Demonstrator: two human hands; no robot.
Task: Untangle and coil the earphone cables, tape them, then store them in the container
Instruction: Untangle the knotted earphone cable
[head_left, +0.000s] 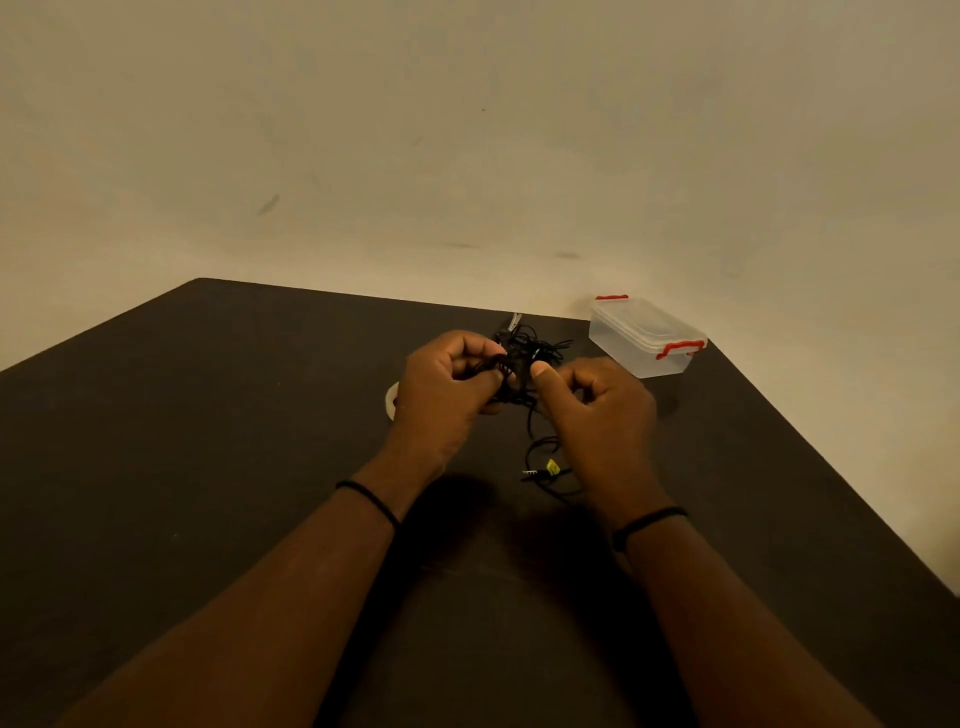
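Observation:
A tangled bunch of black earphone cables (524, 358) hangs between my two hands above the dark table. My left hand (444, 395) grips the left side of the tangle with curled fingers. My right hand (597, 402) pinches the right side between thumb and fingers. A loose cable end with a metal jack plug and a yellow tag (543, 472) lies on the table below my right hand. A roll of clear tape (392, 400) lies on the table, mostly hidden behind my left hand. The clear container (647, 338) with red latches stands closed at the back right.
The dark table (208, 441) ends at a pale wall behind and drops off along its right edge near the container. A small metal object, perhaps scissors (511, 323), lies at the table's far edge behind the tangle.

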